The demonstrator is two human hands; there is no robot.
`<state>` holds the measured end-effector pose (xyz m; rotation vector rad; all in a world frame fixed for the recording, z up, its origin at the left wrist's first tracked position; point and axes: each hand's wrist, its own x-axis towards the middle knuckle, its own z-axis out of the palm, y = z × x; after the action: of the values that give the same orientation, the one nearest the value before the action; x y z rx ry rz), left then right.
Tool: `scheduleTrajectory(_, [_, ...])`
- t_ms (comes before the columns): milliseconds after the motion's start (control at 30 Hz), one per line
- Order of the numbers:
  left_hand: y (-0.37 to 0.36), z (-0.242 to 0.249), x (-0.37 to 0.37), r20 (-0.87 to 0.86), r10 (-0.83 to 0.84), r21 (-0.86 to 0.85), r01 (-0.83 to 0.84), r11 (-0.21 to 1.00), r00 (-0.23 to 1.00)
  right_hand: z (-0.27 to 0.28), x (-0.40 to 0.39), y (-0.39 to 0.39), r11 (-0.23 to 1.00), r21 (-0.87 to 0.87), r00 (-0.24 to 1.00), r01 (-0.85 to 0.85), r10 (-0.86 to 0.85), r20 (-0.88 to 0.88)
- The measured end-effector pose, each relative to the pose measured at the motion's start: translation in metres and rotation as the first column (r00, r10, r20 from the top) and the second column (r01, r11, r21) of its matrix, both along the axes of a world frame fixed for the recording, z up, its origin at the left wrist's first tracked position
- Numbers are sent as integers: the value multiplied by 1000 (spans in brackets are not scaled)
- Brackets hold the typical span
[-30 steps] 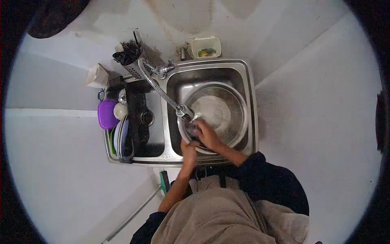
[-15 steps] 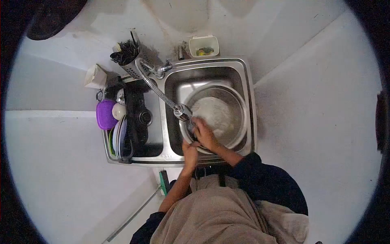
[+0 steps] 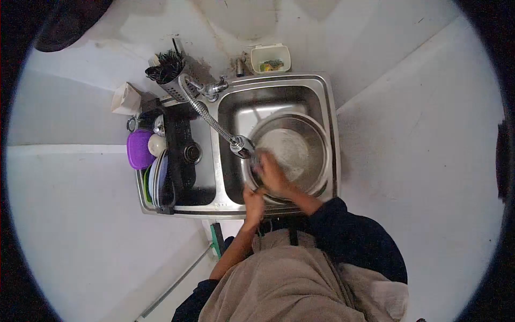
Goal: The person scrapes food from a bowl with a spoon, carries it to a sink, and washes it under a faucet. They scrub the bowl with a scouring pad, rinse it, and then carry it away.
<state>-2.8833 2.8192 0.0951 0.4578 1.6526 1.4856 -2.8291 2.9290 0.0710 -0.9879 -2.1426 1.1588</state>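
left hand (image 3: 254, 201) closed over the near rim of the bowl (image 3: 318, 153); blurred right hand (image 3: 274, 176) within, grip unclear from here; basin (image 3: 279, 100) room behind.

A pale grey, brown-stained wall (image 3: 322, 32) stands at twelve o'clock, meeting a plain grey side wall (image 3: 418, 161) along a slanting seam (image 3: 394, 65) at two o'clock. A narrow whitish ledge (image 3: 80, 149) crosses nine o'clock.
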Motion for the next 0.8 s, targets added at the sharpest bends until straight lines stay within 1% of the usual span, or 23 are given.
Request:
scheduleTrajectory(33, [-5, -2, -10, 6, 10, 17, -10, 1000, 1000, 1, 10, -8, 985, 63, 987, -158, 158, -1])
scheduleTrajectory(67, [-12, -3, -23, 11, 21, 31, -21, 999, 1000, 8, 26, -13, 942, 124, 950, -312, 313, 7])
scheduleTrajectory(100, [-13, 3, -31, 71, 67, 16, -68, 998, 995, 11, 41, -12, 870, 183, 887, -458, 462, 22])
scheduleTrajectory(133, [-15, 11, -38, 126, 113, -3, -114, 993, 985, -4, 56, -1, 832, 263, 870, -489, 446, 209])
scheduleTrajectory(167, [-21, 13, -42, 106, 91, -39, -88, 995, 990, -31, 70, 19, 782, 332, 832, -527, 397, 386])
scheduleTrajectory(233, [-33, -4, -36, 20, 38, -37, -37, 999, 999, -36, 69, 50, 723, 403, 756, -561, 249, 605])
scheduleTrajectory(267, [-34, -11, -29, -20, 10, -35, -10, 999, 1000, -10, 62, 66, 720, 420, 732, -552, 177, 658])
scheduleTrajectory(300, [-28, 1, -16, 60, 35, -37, -33, 999, 998, 6, 56, 73, 713, 437, 699, -548, 102, 708])
scheduleTrajectory(333, [-24, 3, -7, 47, 15, -50, -13, 999, 999, 3, 44, 69, 870, 368, 832, -328, 81, 549])
scheduleTrajectory(367, [-19, 4, 1, 34, -2, -63, 4, 998, 999, -7, 26, 61, 966, 234, 926, -106, 10, 378])
scheduleTrajectory(400, [-16, 7, 5, 20, -20, -80, 22, 997, 1000, -14, 9, 50, 994, 46, 972, 99, -106, 210])
scheduleTrajectory(433, [-4, 25, 6, 147, 1, -235, 34, 971, 989, -18, -3, 27, 997, 5, 990, 81, -81, 116])
scheduleTrajectory(467, [-3, 17, 1, 108, 20, -158, -3, 987, 994, -19, -6, 4, 998, -32, 998, 60, -59, 19])
scheduleTrajectory(500, [-3, 3, -9, 71, 39, -77, -34, 996, 997, -15, 2, -8, 994, -46, 995, -104, 103, -10])
scheduleTrajectory(533, [-5, -4, -19, 35, 62, 4, -62, 998, 997, -6, 15, -17, 963, -57, 964, -265, 263, -41])
scheduleTrajectory(567, [-8, 8, -31, 52, 66, 6, -67, 998, 996, 3, 28, -19, 905, -64, 906, -422, 417, -75])
scheduleTrajectory(600, [-13, 9, -39, -9, 89, 13, -89, 996, 996, 12, 40, -9, 854, 50, 848, -517, 503, 166])
scheduleTrajectory(633, [-16, 16, -41, -38, 74, 13, -73, 997, 997, 19, 55, 11, 772, 136, 746, -621, 528, 405])
scheduleTrajectory(667, [-18, 24, -43, -67, 53, 11, -52, 999, 996, 22, 63, 29, 667, 188, 613, -721, 487, 622])
scheduleTrajectory(733, [-21, 17, -36, -36, 61, -44, -62, 997, 997, 6, 64, 61, 713, 369, 713, -597, 259, 652])
scheduleTrajectory(767, [-20, 12, -30, -16, 69, -70, -70, 995, 997, -1, 65, 69, 711, 458, 746, -534, 140, 651])
scheduleTrajectory(800, [-20, 9, -24, -15, 37, -69, -38, 997, 999, -5, 61, 67, 817, 465, 851, -341, 59, 521])
